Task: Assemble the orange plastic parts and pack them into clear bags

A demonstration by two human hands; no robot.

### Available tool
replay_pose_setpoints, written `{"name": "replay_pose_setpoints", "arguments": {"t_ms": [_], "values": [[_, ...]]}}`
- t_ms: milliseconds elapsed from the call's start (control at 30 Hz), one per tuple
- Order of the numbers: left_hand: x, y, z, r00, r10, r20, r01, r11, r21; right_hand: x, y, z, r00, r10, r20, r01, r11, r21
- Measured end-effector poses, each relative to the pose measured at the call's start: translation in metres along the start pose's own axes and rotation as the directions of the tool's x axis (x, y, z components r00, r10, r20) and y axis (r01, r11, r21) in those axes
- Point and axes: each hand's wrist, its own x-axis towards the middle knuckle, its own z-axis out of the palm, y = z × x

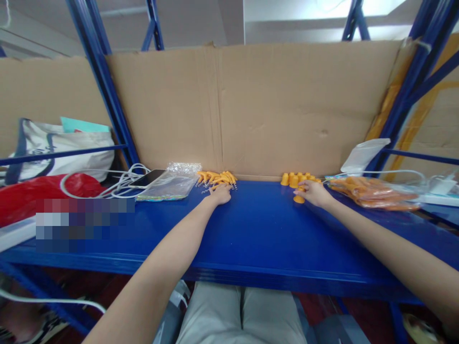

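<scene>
My left hand reaches to the front of a pile of curved orange plastic pieces with thin metallic squiggly ends. Its fingers close on one of these pieces, though the fingertips are partly hidden. Farther right, my right hand grips a small orange-yellow plastic cup between thumb and fingers, at the tabletop. Behind that hand stand several similar orange-yellow cups, grouped in rows and partly covered by it.
Everything lies on a blue metal table backed by a cardboard panel. At left are a clear plastic bag, a phone, white cables and a red bag. A bag of orange parts lies right.
</scene>
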Motion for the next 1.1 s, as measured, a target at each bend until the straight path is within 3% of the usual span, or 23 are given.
{"name": "replay_pose_setpoints", "arguments": {"t_ms": [167, 333, 567, 700, 833, 967, 1100], "values": [[-0.002, 0.002, -0.002, 1.0, 0.012, -0.018, -0.012, 0.999, -0.029, 0.014, -0.015, 0.009, 0.986, 0.121, 0.114, -0.129, 0.989, 0.067], [-0.002, 0.0, -0.002, 0.999, -0.015, -0.049, 0.013, 0.999, -0.034, 0.031, -0.035, 0.017, 0.966, 0.158, 0.204, -0.181, 0.979, 0.094], [-0.002, -0.015, -0.002, 0.996, -0.05, -0.077, 0.049, 0.999, -0.014, 0.022, -0.052, 0.037, 0.981, 0.168, 0.1, -0.182, 0.973, 0.144], [-0.004, -0.014, -0.007, 0.983, -0.137, -0.125, 0.143, 0.989, 0.042, 0.011, -0.054, 0.046, 0.974, 0.081, 0.21, -0.14, 0.949, 0.283], [-0.006, -0.013, -0.01, 0.962, -0.215, -0.171, 0.224, 0.974, 0.036, 0.01, -0.057, 0.048, 0.974, -0.022, 0.225, -0.07, 0.916, 0.395], [-0.004, -0.014, -0.01, 0.954, -0.203, -0.22, 0.202, 0.979, -0.028, 0.009, -0.065, 0.046, 0.976, -0.066, 0.207, -0.008, 0.942, 0.337], [0.002, -0.013, -0.007, 0.964, -0.127, -0.234, 0.103, 0.988, -0.113, 0.007, -0.072, 0.042, 0.973, -0.112, 0.204, 0.069, 0.976, 0.205]]}}
